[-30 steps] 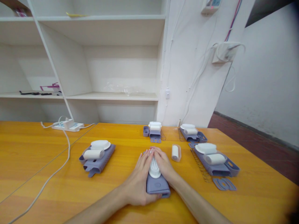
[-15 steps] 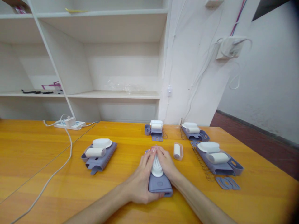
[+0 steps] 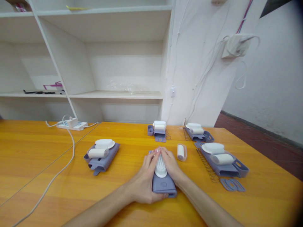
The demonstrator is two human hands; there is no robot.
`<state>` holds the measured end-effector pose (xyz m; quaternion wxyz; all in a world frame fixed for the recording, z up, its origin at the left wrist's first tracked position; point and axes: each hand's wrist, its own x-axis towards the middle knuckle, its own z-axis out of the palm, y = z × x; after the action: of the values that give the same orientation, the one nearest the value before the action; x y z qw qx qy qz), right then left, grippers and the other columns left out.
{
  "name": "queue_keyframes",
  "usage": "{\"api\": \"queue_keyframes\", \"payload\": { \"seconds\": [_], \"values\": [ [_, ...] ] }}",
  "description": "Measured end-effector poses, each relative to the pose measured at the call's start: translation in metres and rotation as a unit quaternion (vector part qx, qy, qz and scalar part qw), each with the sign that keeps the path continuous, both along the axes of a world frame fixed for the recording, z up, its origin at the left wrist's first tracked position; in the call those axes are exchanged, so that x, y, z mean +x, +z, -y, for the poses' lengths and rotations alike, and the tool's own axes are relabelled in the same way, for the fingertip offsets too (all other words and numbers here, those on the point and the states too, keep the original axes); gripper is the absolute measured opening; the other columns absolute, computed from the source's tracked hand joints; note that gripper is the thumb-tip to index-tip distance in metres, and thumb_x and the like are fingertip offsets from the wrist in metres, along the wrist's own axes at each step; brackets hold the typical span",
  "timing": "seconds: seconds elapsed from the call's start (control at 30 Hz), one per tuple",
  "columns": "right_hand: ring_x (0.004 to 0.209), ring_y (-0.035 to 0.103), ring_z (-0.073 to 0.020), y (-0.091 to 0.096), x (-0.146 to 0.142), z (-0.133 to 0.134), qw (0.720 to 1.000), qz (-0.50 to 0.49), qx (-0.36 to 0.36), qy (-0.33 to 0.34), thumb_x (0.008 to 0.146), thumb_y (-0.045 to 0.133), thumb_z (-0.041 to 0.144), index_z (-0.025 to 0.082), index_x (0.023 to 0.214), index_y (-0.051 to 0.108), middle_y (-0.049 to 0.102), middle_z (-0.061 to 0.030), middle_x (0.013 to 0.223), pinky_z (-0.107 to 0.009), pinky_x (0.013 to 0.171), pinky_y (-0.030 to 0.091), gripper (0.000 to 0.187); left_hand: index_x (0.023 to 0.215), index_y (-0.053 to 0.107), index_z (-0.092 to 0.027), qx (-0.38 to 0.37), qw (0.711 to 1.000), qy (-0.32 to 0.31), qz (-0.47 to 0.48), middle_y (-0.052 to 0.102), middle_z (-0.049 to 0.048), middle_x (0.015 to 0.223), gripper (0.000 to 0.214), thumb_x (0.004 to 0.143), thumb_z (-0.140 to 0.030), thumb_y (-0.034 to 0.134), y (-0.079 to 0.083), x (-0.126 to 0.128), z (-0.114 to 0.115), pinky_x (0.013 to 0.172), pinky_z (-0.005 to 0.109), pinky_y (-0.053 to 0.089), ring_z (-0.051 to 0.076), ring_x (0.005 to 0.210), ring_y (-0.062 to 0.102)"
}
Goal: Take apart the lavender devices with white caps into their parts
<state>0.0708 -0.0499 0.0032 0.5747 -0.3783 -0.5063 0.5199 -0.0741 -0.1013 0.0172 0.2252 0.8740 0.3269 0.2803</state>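
Observation:
Low in the middle of the view, a grey-purple plastic housing with a white oval piece, ridged or bristled on top, sits between my hands. My left hand wraps its left side, the thumb along the near lower edge. From the right, my right hand closes round the far part. The fingertips of both hands meet over the far end of the white piece and hide it. Just beyond my right hand lies a white roll in a clear pinkish case.
Similar housing sets with white ovals and rolls lie at left, at the back, back right and right. Near the right set are a thin wire coil and flat grey-purple rings. A power strip trails a white cable.
The whole scene has shifted slightly right and up as the camera moved. Both hands keep the same hold on the housing and white piece.

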Motion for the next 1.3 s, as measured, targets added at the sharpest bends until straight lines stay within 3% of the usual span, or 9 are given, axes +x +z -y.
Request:
{"api": "queue_keyframes", "payload": {
  "seconds": [0.2, 0.37, 0.53, 0.67, 0.77, 1.3],
  "values": [
    [0.116, 0.05, -0.023, 0.001, 0.004, 0.008, 0.997, 0.047, 0.031, -0.055, 0.08, 0.055, 0.048, 0.019, 0.101, 0.068, 0.064, -0.0073, 0.113, -0.039, 0.105, 0.03, 0.038, 0.145, -0.004, -0.021, -0.002, 0.999, 0.001, 0.033, 0.006, 0.0126, 0.151, 0.125, 0.054, -0.04, 0.079, -0.003, -0.002, -0.001, 0.114, 0.048, 0.016, 0.032, 0.139, 0.008],
    [0.115, 0.052, -0.0233, 0.009, 0.01, 0.015, 0.995, 0.085, 0.054, -0.002, 0.08, 0.058, 0.044, 0.021, 0.11, 0.065, 0.062, -0.0072, 0.119, -0.041, 0.104, 0.032, 0.038, 0.144, -0.013, -0.019, -0.023, 0.999, 0.006, 0.021, -0.01, 0.0147, 0.152, 0.138, 0.048, -0.054, 0.08, -0.009, -0.006, -0.004, 0.113, 0.053, 0.012, 0.035, 0.139, -0.005],
    [0.122, 0.046, -0.023, 0.009, 0.012, 0.014, 0.995, 0.084, 0.054, 0.027, 0.078, 0.061, 0.04, 0.024, 0.116, 0.061, 0.057, -0.0051, 0.127, -0.041, 0.106, 0.03, 0.041, 0.143, -0.017, -0.018, -0.059, 0.998, 0.006, 0.018, -0.012, 0.0176, 0.151, 0.144, 0.044, -0.057, 0.081, -0.011, -0.005, -0.006, 0.111, 0.057, 0.008, 0.037, 0.138, -0.007],
    [0.11, 0.055, -0.0237, 0.007, 0.006, 0.012, 0.999, 0.028, 0.009, 0.014, 0.076, 0.062, 0.041, 0.022, 0.11, 0.063, 0.063, -0.0059, 0.116, -0.04, 0.099, 0.039, 0.039, 0.144, -0.014, -0.015, -0.06, 0.998, 0.023, 0.009, -0.012, 0.0176, 0.151, 0.134, 0.053, -0.052, 0.078, -0.009, -0.002, -0.005, 0.112, 0.054, 0.007, 0.035, 0.138, -0.007],
    [0.105, 0.058, -0.0244, 0.007, 0.002, 0.011, 1.0, 0.001, -0.01, -0.003, 0.074, 0.063, 0.043, 0.021, 0.105, 0.065, 0.067, -0.0059, 0.109, -0.038, 0.093, 0.044, 0.039, 0.144, -0.013, -0.015, -0.061, 0.998, 0.027, 0.013, -0.011, 0.0174, 0.151, 0.134, 0.052, -0.051, 0.078, -0.008, -0.001, -0.004, 0.112, 0.055, 0.007, 0.036, 0.138, -0.007],
    [0.082, 0.063, -0.0236, -0.001, 0.001, -0.003, 0.999, -0.011, -0.012, -0.032, 0.071, 0.059, 0.059, 0.019, 0.078, 0.068, 0.07, -0.0056, 0.082, -0.036, 0.08, 0.047, 0.041, 0.145, -0.004, -0.016, -0.003, 1.0, -0.01, 0.022, 0.003, 0.0151, 0.151, 0.129, 0.051, -0.051, 0.077, -0.001, 0.002, -0.005, 0.113, 0.053, 0.01, 0.036, 0.139, 0.003]
  ]
}}
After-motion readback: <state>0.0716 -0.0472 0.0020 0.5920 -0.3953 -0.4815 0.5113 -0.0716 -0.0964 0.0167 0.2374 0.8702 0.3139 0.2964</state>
